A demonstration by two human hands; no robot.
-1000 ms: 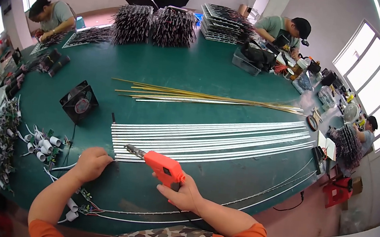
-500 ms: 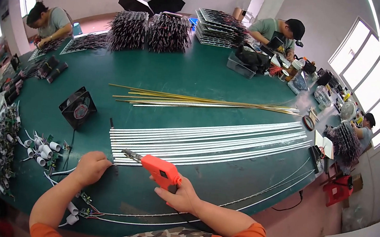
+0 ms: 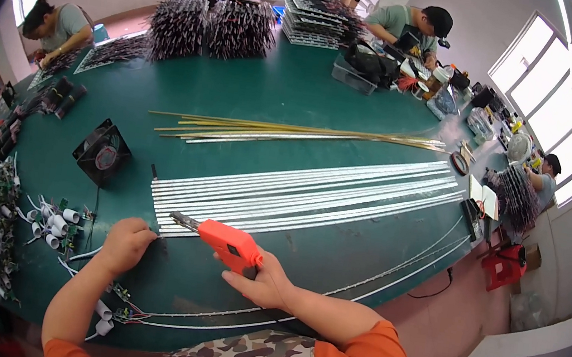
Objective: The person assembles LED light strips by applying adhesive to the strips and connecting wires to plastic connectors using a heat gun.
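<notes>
Head view: our right hand (image 3: 263, 282) is closed around the grip of an orange glue gun (image 3: 226, 241), whose metal nozzle points left at the near ends of the silver strips (image 3: 305, 194). These strips lie side by side on the green table (image 3: 253, 98). Our left hand (image 3: 125, 244) rests curled on the table, fingertips at the strip ends; we cannot tell whether it grips anything. A black fan (image 3: 102, 153) sits beyond the left hand.
</notes>
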